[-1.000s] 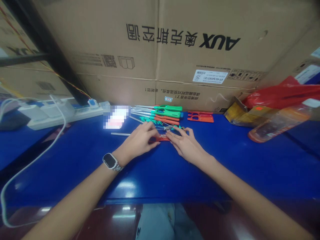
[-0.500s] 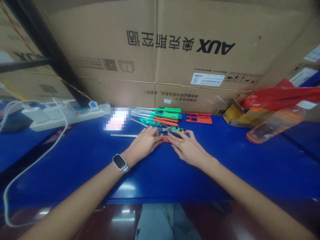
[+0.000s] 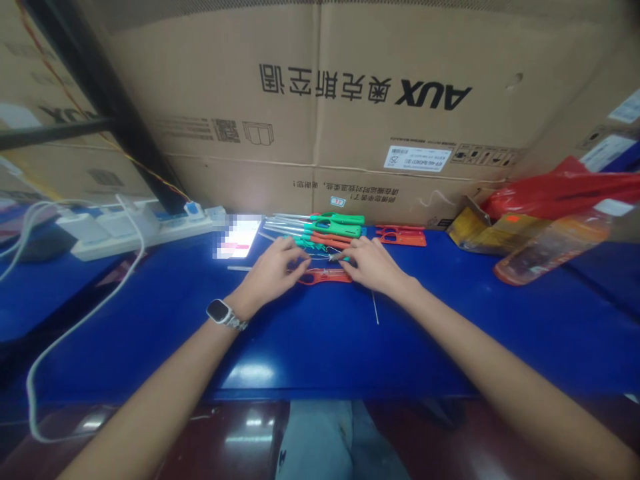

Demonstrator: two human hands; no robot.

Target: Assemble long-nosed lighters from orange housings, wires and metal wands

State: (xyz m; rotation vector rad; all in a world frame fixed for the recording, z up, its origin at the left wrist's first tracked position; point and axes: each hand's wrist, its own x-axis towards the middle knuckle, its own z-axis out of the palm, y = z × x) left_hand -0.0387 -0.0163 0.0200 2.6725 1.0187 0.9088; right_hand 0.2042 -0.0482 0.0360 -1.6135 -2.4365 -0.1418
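An orange-red lighter casing half [image 3: 327,275] with a loop-shaped trigger opening lies on the blue table, a thin metal tube [image 3: 239,269] extending left from it. My left hand [image 3: 277,270] is over the casing's left end, thumb and fingers pinched around thin wires [image 3: 319,256]. My right hand [image 3: 375,265], above the casing's right end, pinches a small dark part [image 3: 334,257] joined to those wires. Just behind lie several long-nosed lighters with green handles [image 3: 340,230] and orange handles [image 3: 330,240]. A thin rod [image 3: 375,310] sticks out below my right hand.
Red casing pieces [image 3: 403,235] lie behind on the right. Farther right are an open yellow carton [image 3: 473,230], a tilted bottle [image 3: 555,247] and a red plastic bag [image 3: 560,187]. At left are a lit screen [image 3: 240,237] and a power strip [image 3: 145,237] with cables. A large cardboard box [image 3: 350,40] stands behind.
My hands have moved apart, uncovering more of the orange-red casing. My right hand has lifted the small wired part above it. The thin rod now shows below my right hand.
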